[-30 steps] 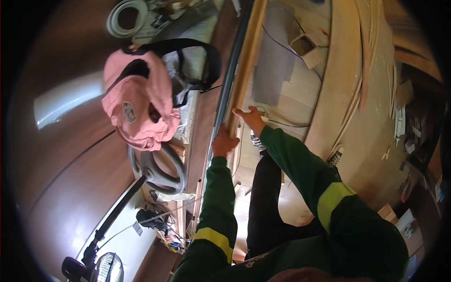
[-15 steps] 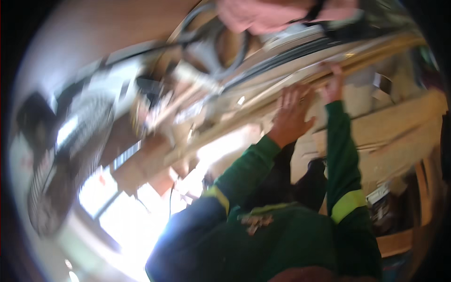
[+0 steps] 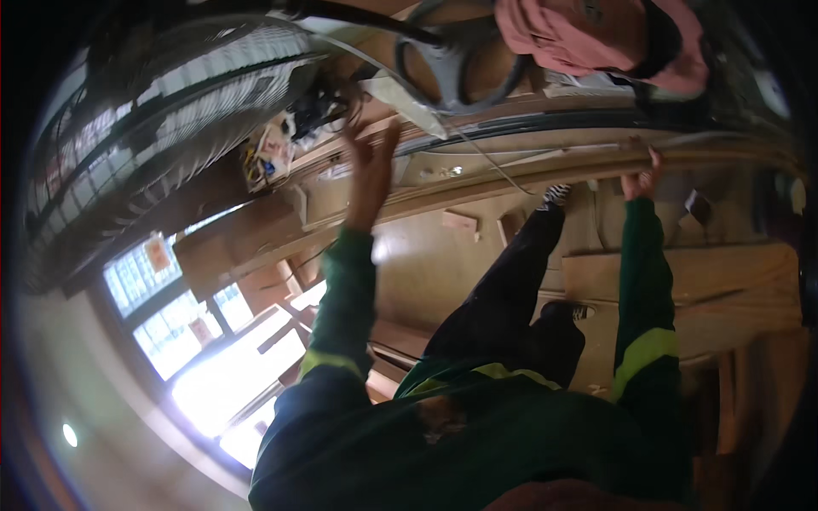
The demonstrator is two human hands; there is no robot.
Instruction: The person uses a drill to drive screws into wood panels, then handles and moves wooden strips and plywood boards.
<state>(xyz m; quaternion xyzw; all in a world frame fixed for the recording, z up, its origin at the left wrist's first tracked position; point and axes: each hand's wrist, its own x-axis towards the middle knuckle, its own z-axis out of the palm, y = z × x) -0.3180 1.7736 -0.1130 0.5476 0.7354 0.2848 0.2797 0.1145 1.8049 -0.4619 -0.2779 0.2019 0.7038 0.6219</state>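
Note:
My right hand (image 3: 643,181) is at the edge of a long wooden strip (image 3: 545,176), its fingers closed around the wood. My left hand (image 3: 371,179) is raised on the left, away from the strip, with its fingers apart and nothing visible in them. Beyond its fingertips is a standing fan's dark pole (image 3: 366,19), which joins a grey ring-shaped base (image 3: 456,77). A thin cable (image 3: 490,157) runs down across the strip.
The fan's large wire cage (image 3: 170,128) fills the upper left. A pink cloth item (image 3: 579,38) lies beyond the strip. Small clutter (image 3: 274,152) sits past my left hand. Wide boards (image 3: 682,277) lie at the right, and wood offcuts (image 3: 460,221) are on the floor.
My left hand has left the wooden strip and moved left, up toward the fan. My right hand stays on the strip, slightly farther right. The view has turned, bringing the fan closer.

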